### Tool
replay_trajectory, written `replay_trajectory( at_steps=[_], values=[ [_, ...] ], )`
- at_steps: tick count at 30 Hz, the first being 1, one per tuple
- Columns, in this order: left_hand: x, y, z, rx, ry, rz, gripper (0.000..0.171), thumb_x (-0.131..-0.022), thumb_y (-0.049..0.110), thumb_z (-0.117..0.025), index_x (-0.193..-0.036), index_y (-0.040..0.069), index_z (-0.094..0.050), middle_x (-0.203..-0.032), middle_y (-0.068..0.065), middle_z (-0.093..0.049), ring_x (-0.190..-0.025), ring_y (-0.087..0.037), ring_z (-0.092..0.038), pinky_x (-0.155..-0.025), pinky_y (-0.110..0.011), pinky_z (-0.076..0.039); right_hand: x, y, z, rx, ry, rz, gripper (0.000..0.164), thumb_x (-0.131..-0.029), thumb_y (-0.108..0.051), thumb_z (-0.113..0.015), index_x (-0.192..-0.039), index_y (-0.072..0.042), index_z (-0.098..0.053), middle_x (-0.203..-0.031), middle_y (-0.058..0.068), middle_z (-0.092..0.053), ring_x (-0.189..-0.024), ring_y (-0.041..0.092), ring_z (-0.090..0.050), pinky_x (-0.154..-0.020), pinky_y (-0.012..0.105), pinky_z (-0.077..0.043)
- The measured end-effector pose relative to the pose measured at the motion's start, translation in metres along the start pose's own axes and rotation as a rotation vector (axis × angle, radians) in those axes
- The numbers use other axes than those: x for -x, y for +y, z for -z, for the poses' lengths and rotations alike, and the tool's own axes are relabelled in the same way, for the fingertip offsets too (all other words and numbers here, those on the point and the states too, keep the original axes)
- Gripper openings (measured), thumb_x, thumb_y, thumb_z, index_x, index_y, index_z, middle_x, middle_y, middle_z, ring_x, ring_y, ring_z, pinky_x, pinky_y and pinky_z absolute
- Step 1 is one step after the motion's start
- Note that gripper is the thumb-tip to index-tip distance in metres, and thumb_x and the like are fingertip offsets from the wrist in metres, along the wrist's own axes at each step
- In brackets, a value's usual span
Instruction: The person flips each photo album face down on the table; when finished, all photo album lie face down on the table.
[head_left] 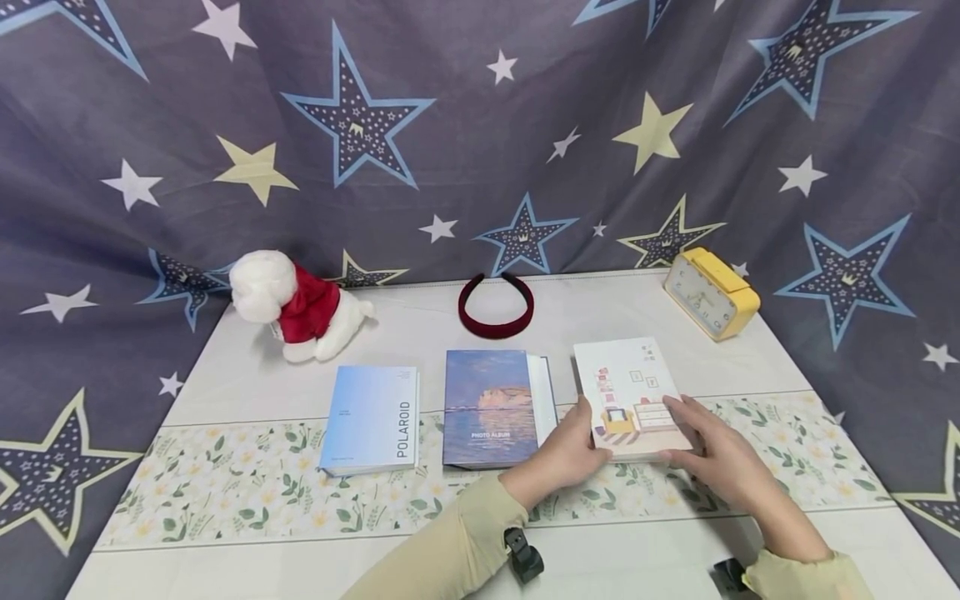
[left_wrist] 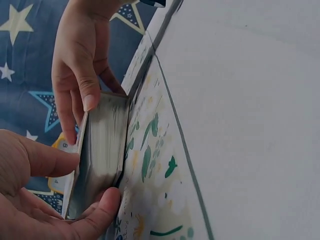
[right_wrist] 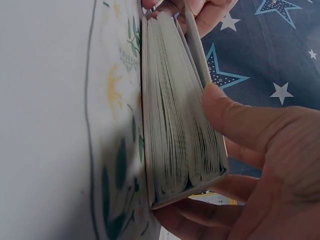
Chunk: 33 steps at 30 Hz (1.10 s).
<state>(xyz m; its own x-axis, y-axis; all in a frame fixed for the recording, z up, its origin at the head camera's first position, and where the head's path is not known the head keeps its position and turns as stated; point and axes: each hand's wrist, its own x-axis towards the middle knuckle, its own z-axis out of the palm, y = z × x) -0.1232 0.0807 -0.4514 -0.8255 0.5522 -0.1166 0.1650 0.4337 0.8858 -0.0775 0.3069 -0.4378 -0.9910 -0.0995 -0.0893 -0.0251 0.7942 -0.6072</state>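
A thick white photo album (head_left: 622, 367), its cover drawn with a room scene, lies at the right of the row on the table. My left hand (head_left: 572, 448) holds its left edge, and my right hand (head_left: 722, 458) grips its right side. In the right wrist view, the right thumb (right_wrist: 216, 97) presses the front cover while other fingers lie around the spine side. The page block (left_wrist: 107, 137) shows between both hands in the left wrist view, with the cover slightly raised from the pages. A blue seascape album (head_left: 487, 417) sits just left of the left hand.
A light-blue Polaroid album (head_left: 367, 421) lies at the left. Behind stand a white plush dog (head_left: 262, 287) in a red top, a dark red headband (head_left: 495, 329) and a yellow alarm clock (head_left: 708, 296). A starry curtain (head_left: 450, 150) borders the table (head_left: 247, 575).
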Motion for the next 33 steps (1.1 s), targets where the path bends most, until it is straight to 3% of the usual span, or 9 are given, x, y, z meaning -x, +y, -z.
replay_trajectory(
  at_steps=[5,10,12,14,17,19,22,26,33],
  values=[
    [0.003,0.004,0.001,-0.091,0.003,0.093,0.084,-0.088,0.005,-0.066,-0.152,-0.007,-0.013,-0.153,-0.023,-0.029,-0.140,-0.028,-0.033,-0.115,-0.033,-0.024,-0.001,0.000,0.001,0.009,-0.011,-0.003,0.082,-0.084,-0.034,-0.075,-0.150,-0.005,-0.036,-0.152,0.032,-0.025,-0.136,0.054,-0.025,-0.103,0.068,-0.026],
    [0.004,0.006,0.005,-0.096,0.004,0.120,0.082,-0.089,0.010,-0.066,-0.152,-0.008,-0.016,-0.153,-0.023,-0.031,-0.138,-0.028,-0.037,-0.114,-0.034,-0.027,-0.001,0.000,0.000,0.017,-0.014,-0.002,0.081,-0.085,-0.032,-0.075,-0.150,-0.004,-0.036,-0.151,0.033,-0.026,-0.135,0.055,-0.026,-0.103,0.068,-0.026],
    [0.004,0.006,0.007,-0.097,0.006,0.120,0.081,-0.089,0.011,-0.066,-0.151,-0.009,-0.018,-0.150,-0.023,-0.035,-0.134,-0.027,-0.042,-0.112,-0.033,-0.030,0.000,-0.001,0.000,0.021,-0.015,0.002,0.080,-0.085,-0.030,-0.075,-0.150,-0.004,-0.036,-0.150,0.033,-0.028,-0.135,0.054,-0.027,-0.103,0.067,-0.027],
    [0.004,0.006,0.009,-0.093,0.008,0.101,0.074,-0.088,0.011,-0.067,-0.148,-0.010,-0.028,-0.140,-0.022,-0.047,-0.122,-0.025,-0.052,-0.106,-0.032,-0.039,0.000,-0.001,0.000,0.025,-0.016,0.009,0.078,-0.086,-0.027,-0.074,-0.150,-0.003,-0.036,-0.150,0.033,-0.030,-0.134,0.054,-0.028,-0.103,0.065,-0.028],
    [0.006,0.006,0.012,-0.140,0.002,0.085,0.067,-0.089,0.015,-0.067,-0.145,-0.008,-0.037,-0.135,-0.020,-0.051,-0.117,-0.022,-0.055,-0.102,-0.030,-0.042,0.001,-0.001,0.000,0.030,-0.016,0.022,0.075,-0.087,-0.024,-0.073,-0.149,-0.001,-0.037,-0.149,0.032,-0.033,-0.134,0.052,-0.031,-0.104,0.063,-0.030],
    [0.007,0.007,0.014,-0.149,-0.009,0.071,0.060,-0.091,0.016,-0.066,-0.142,-0.005,-0.043,-0.135,-0.018,-0.052,-0.116,-0.022,-0.055,-0.100,-0.031,-0.044,0.001,-0.003,0.000,0.036,-0.015,0.029,0.073,-0.088,-0.022,-0.073,-0.148,0.001,-0.038,-0.148,0.031,-0.035,-0.134,0.051,-0.032,-0.104,0.062,-0.031],
    [0.011,0.009,0.015,-0.201,-0.021,0.080,0.060,-0.093,0.022,-0.065,-0.145,0.000,-0.044,-0.149,-0.019,-0.039,-0.132,-0.028,-0.044,-0.108,-0.036,-0.037,0.001,-0.006,-0.001,0.058,-0.005,0.033,0.070,-0.088,-0.023,-0.073,-0.144,0.004,-0.042,-0.145,0.030,-0.040,-0.132,0.050,-0.036,-0.103,0.062,-0.032],
    [0.017,0.013,0.019,-0.261,-0.020,0.080,0.055,-0.094,0.025,-0.063,-0.143,0.004,-0.048,-0.154,-0.022,-0.031,-0.138,-0.036,-0.037,-0.111,-0.044,-0.033,0.002,-0.014,-0.003,0.099,0.033,0.024,0.066,-0.087,-0.028,-0.073,-0.140,0.004,-0.048,-0.141,0.030,-0.045,-0.129,0.050,-0.040,-0.102,0.063,-0.034],
    [0.029,0.015,0.033,-0.317,0.020,0.009,0.051,-0.096,0.026,-0.059,-0.142,0.007,-0.049,-0.150,-0.018,-0.039,-0.136,-0.033,-0.040,-0.110,-0.045,-0.033,0.002,-0.037,-0.010,0.178,0.141,0.105,0.057,-0.089,-0.026,-0.071,-0.134,0.005,-0.054,-0.131,0.031,-0.054,-0.121,0.050,-0.049,-0.097,0.063,-0.038]
  ],
)
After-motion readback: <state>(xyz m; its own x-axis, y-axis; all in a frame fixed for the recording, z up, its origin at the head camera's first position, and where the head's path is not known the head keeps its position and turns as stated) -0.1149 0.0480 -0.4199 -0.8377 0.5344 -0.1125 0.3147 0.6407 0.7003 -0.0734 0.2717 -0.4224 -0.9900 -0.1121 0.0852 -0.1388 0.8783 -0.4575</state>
